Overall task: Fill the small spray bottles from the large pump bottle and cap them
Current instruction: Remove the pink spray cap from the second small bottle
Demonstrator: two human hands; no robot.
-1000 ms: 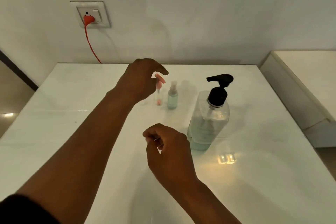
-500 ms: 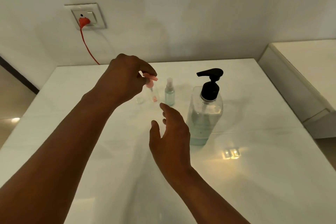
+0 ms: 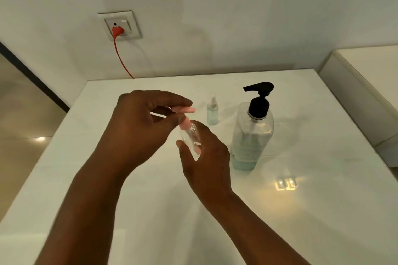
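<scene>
Pinching the pink pump cap (image 3: 185, 110) of a small clear plastic spray bottle (image 3: 190, 137), the left hand (image 3: 140, 122) holds it tilted above the glossy white tabletop (image 3: 301, 211), fingers curled round the cap. The right hand (image 3: 204, 157) cups the bottle's body from below, thumb and fingers loosely curved against it. A second small capped spray bottle with pale liquid (image 3: 212, 111) stands upright behind, near the large clear pump bottle with black dispenser head (image 3: 253, 131). A red plug and cord (image 3: 118, 32) occupy the white wall socket (image 3: 119, 24).
</scene>
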